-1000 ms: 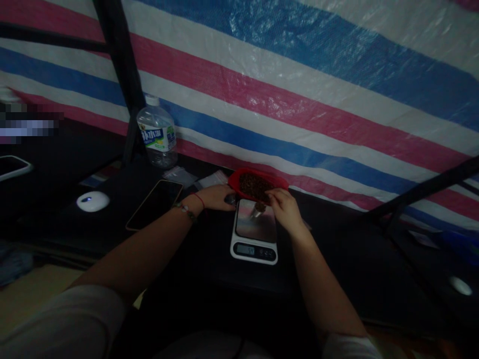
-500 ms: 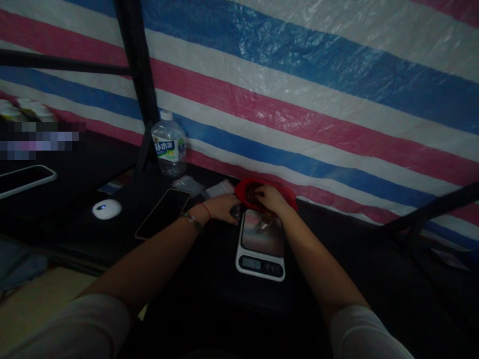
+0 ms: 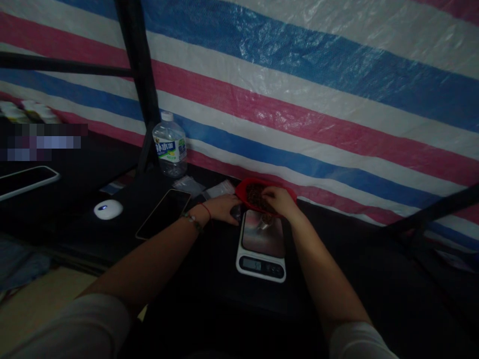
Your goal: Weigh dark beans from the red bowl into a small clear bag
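My right hand [image 3: 281, 200] is over the red bowl [image 3: 292, 192] at the back of the table, its fingertips pinched at the small brown pieces [image 3: 256, 195] inside. What lies between those fingertips is too small to make out. My left hand [image 3: 224, 207] rests beside the bowl, thumb and fingers around a small dark, shiny thing [image 3: 236, 213] whose kind I cannot tell. In front of the bowl stands a white digital scale [image 3: 261, 244], its display lit. A small metal cup-like thing holding brown bits [image 3: 266, 221] is on its plate, partly in shadow.
Left of my left hand lies a dark phone [image 3: 163, 214], with clear plastic bags [image 3: 220, 189] behind. A plastic bottle [image 3: 170, 147] stands by a black metal post [image 3: 140, 75]. A white rounded device [image 3: 108, 210] and another phone [image 3: 28, 182] lie farther left. Striped sheeting [image 3: 299, 109] hangs behind.
My right hand has shifted slightly right and drawn back a little within the bowl, uncovering more brown pieces. My left hand has stayed in place.
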